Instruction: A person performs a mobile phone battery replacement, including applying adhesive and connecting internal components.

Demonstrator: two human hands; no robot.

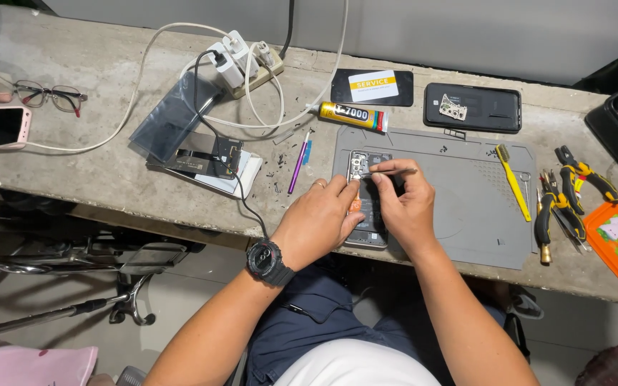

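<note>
Opened phone lies on the grey mat at the desk's near edge, long axis running away from the person, camera end pointing at the far wall. Left hand presses down on the phone's left side, fingers closed against it, holding it flat. Right hand pinches tweezers, tips reaching left toward the phone's top end near the camera. Glue tube lies crosswise just beyond the mat. Yellow brush rests on the mat's right part, pliers just beside it. A second phone lies face down, far side.
</note>
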